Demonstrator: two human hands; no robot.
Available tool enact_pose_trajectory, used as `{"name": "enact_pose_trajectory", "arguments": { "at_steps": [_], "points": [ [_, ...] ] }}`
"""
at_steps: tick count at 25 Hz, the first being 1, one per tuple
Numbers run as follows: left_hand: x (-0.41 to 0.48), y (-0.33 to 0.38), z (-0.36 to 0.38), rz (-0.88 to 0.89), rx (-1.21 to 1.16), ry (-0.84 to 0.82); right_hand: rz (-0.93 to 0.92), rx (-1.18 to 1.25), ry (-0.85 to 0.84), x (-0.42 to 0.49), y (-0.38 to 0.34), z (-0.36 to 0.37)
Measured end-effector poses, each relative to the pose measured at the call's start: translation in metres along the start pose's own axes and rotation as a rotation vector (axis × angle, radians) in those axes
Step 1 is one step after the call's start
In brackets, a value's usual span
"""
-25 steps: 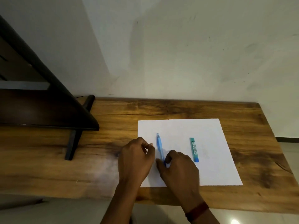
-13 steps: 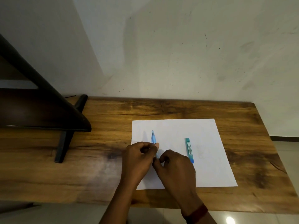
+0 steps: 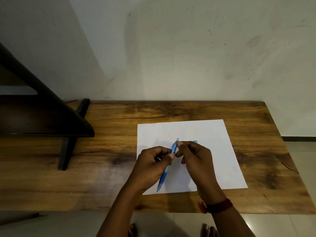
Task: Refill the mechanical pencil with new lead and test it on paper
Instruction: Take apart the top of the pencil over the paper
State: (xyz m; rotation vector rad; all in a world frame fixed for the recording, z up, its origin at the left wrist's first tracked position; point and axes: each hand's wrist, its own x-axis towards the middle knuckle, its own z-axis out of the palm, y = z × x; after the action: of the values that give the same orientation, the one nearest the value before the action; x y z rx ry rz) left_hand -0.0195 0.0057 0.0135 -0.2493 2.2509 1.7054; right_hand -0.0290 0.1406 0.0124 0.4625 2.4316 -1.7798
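A blue mechanical pencil [image 3: 164, 177] is lifted above the white paper [image 3: 222, 159], its tip toward me and its cap end pointing away. My left hand [image 3: 150, 166] grips the pencil around its middle. My right hand [image 3: 196, 159] pinches the upper end near the cap with thumb and forefinger. Only the far tip of the teal lead case [image 3: 195, 141] shows on the paper, the rest hidden behind my right hand.
The paper lies on a wooden table [image 3: 111, 151] against a white wall. A dark slanted stand [image 3: 51, 120] with a black leg [image 3: 65, 151] occupies the table's left side. Tiled floor shows at the right and below the near edge.
The pencil was picked up from the paper and now sits tilted in both hands. My right hand moved up to the cap end and now covers most of the lead case.
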Motion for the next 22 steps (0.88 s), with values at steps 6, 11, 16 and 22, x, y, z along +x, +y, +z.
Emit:
{"name": "enact_pose_trajectory", "arguments": {
  "at_steps": [6, 11, 16, 22],
  "points": [
    [-0.002, -0.001, -0.001, 0.027, 0.035, -0.067, 0.017, 0.042, 0.006, 0.004, -0.004, -0.006],
    [-0.002, -0.004, -0.002, 0.029, 0.052, -0.079, 0.044, 0.131, 0.068, 0.006, -0.005, -0.004],
    [0.001, -0.01, -0.011, -0.01, 0.065, 0.033, 0.032, 0.098, 0.092, 0.008, -0.002, 0.008],
    [0.003, -0.021, -0.036, -0.075, -0.024, 0.384, -0.184, -0.359, 0.143, -0.001, 0.003, 0.031]
  ]
}}
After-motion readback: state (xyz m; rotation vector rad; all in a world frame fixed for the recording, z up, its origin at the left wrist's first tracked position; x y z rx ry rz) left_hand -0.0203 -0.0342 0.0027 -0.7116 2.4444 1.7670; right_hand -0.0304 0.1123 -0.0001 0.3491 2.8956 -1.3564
